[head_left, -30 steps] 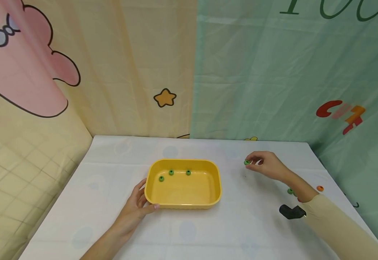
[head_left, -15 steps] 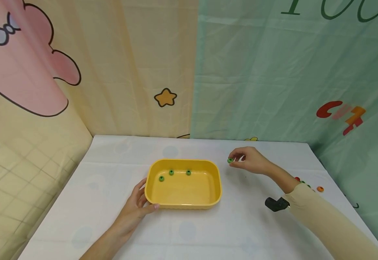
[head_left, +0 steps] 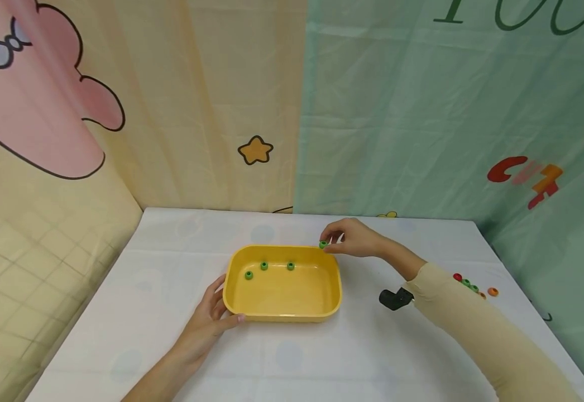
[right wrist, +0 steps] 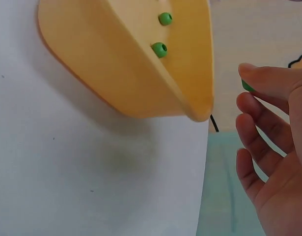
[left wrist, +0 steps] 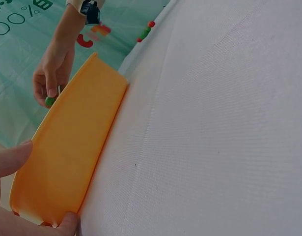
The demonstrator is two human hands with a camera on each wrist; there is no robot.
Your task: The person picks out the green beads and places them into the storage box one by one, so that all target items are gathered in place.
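Note:
A yellow tray (head_left: 292, 301) stands on the white table. Three green beads, one of them near the left wall (head_left: 249, 275), lie inside it. My left hand (head_left: 204, 324) grips the tray's left end, thumb at the front rim and fingers along the side. Between thumb and fingertips, my right hand (head_left: 354, 237) pinches another green bead (head_left: 323, 244) at the tray's far right corner, above the rim. In the right wrist view the thumb hides most of this bead (right wrist: 247, 86).
At the right of the table several beads lie in a loose group, among them a red bead (head_left: 457, 277) and an orange bead (head_left: 493, 291). A black device (head_left: 395, 299) sits at the right wrist. Printed curtains hang behind the table (head_left: 292, 368).
My right hand has moved left with the pinched green bead, from the right of the table to the tray's far right corner. My left hand and the tray stay put.

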